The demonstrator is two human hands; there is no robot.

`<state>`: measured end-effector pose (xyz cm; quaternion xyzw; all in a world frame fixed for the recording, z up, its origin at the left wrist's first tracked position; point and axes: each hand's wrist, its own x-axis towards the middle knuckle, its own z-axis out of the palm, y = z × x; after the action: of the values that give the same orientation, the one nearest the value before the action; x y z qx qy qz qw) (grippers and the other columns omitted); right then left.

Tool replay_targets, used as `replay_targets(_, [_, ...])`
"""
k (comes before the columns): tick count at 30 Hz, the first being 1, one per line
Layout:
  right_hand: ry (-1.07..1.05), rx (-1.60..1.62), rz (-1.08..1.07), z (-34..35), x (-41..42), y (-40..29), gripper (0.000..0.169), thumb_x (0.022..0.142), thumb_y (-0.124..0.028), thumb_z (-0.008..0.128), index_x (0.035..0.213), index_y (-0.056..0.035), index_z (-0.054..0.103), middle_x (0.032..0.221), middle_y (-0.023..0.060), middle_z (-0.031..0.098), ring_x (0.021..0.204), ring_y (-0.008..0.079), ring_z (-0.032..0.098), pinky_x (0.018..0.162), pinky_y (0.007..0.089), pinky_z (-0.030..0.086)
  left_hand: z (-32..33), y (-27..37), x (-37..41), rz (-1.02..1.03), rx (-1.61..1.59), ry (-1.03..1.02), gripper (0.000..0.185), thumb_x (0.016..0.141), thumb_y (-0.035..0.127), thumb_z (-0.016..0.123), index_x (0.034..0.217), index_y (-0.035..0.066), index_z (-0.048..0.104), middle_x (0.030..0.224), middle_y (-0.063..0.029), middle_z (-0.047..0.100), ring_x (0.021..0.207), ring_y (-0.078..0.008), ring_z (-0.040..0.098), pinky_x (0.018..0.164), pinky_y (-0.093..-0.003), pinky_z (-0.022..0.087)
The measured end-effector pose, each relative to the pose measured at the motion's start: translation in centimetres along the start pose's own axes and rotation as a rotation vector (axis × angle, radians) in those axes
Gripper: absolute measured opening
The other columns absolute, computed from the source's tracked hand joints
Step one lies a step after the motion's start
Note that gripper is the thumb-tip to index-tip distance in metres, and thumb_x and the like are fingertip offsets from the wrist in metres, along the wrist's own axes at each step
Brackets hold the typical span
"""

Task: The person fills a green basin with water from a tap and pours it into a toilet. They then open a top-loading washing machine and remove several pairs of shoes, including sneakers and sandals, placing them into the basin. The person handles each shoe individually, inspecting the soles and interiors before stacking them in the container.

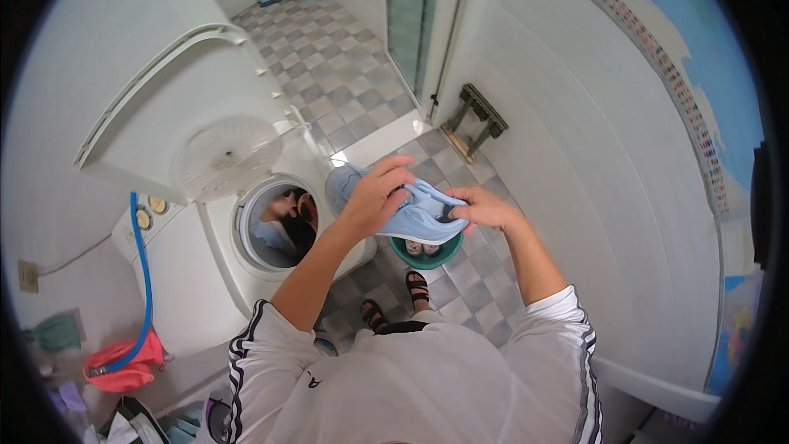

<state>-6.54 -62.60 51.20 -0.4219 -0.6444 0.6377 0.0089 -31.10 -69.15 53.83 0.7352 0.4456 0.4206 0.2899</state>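
Observation:
A light blue fabric garment [425, 213] with a white lower edge is stretched between my hands; its exact kind is hard to tell. My left hand [379, 194] grips its upper middle, and bunched cloth hangs past that wrist toward the washing machine. At the opposite end, my right hand [484, 208] pinches the rim of an opening. Below the cloth, a green basin [425, 262] stands on the floor, partly covered, with pale items inside. To the left, the round tub [249, 228] of a white washing machine [185, 259] holds dark, pink and light blue laundry.
The machine's lid [166, 92] and a translucent inner cover [228, 154] stand raised. A blue hose [145, 271] runs down to a coral-red cloth [132, 364]. By the right wall is a small dark stool [474, 117]. A glass door [413, 24] and tiled floor [336, 74] lie ahead.

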Motion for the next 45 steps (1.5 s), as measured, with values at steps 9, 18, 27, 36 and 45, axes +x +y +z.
replay_targets(9, [0.250, 0.261, 0.369, 2.1, -3.0, 13.9, 0.037, 0.084, -0.006, 0.043, 0.119, -0.0003, 0.052, 0.086, 0.0123, 0.063, 0.059, 0.0212, 0.063, 0.045, 0.0306, 0.052, 9.9, -2.6, 2.9, -0.046, 0.052, 0.045, 0.036, 0.077, -0.003, 0.059, 0.111, 0.007, 0.055, 0.112, -0.0125, 0.057, 0.101, -0.0290, 0.055, 0.087, -0.0377, 0.043])
replay_targets(18, [0.476, 0.482, 0.580, 11.0, 11.2, 35.7, 0.033, 0.079, -0.009, 0.047, 0.107, 0.0056, 0.056, 0.092, 0.0228, 0.059, 0.062, 0.0340, 0.064, 0.044, 0.0394, 0.055, 15.9, -11.0, -7.1, -0.407, 0.007, 0.142, 0.038, 0.080, -0.004, 0.058, 0.117, 0.001, 0.052, 0.100, -0.0150, 0.059, 0.081, -0.0243, 0.060, 0.073, -0.0325, 0.048])
replay_targets(27, [0.412, 0.543, 0.866, 15.4, 23.2, 45.6, 0.072, 0.086, -0.037, 0.057, 0.140, -0.0044, 0.022, 0.120, 0.0271, 0.049, 0.091, 0.0400, 0.060, 0.059, 0.0458, 0.056, 21.0, -16.4, -13.9, -0.688, -0.128, 0.093, 0.045, 0.079, -0.003, 0.060, 0.122, 0.001, 0.049, 0.103, -0.0162, 0.057, 0.080, -0.0222, 0.060, 0.072, -0.0318, 0.049])
replay_targets(36, [0.274, -0.141, 0.519, 12.4, 15.5, 43.6, 0.057, 0.077, -0.032, 0.063, 0.123, -0.0016, 0.050, 0.119, 0.0273, 0.054, 0.111, 0.0376, 0.052, 0.088, 0.0422, 0.045, 17.6, -11.0, -9.9, -0.515, -0.096, 0.045, 0.047, 0.078, -0.005, 0.060, 0.123, 0.002, 0.048, 0.108, -0.0154, 0.055, 0.078, -0.0225, 0.060, 0.069, -0.0314, 0.049])
replay_targets(45, [0.401, -0.525, 0.059, 4.3, 16.0, 19.8, 0.038, 0.076, -0.024, 0.066, 0.105, -0.0013, 0.057, 0.097, 0.0227, 0.063, 0.090, 0.0397, 0.060, 0.078, 0.0455, 0.048, 3.6, -5.4, -10.7, -0.373, 0.191, 0.408, 0.037, 0.077, -0.006, 0.058, 0.113, 0.000, 0.053, 0.101, -0.0155, 0.058, 0.077, -0.0266, 0.059, 0.069, -0.0318, 0.048])
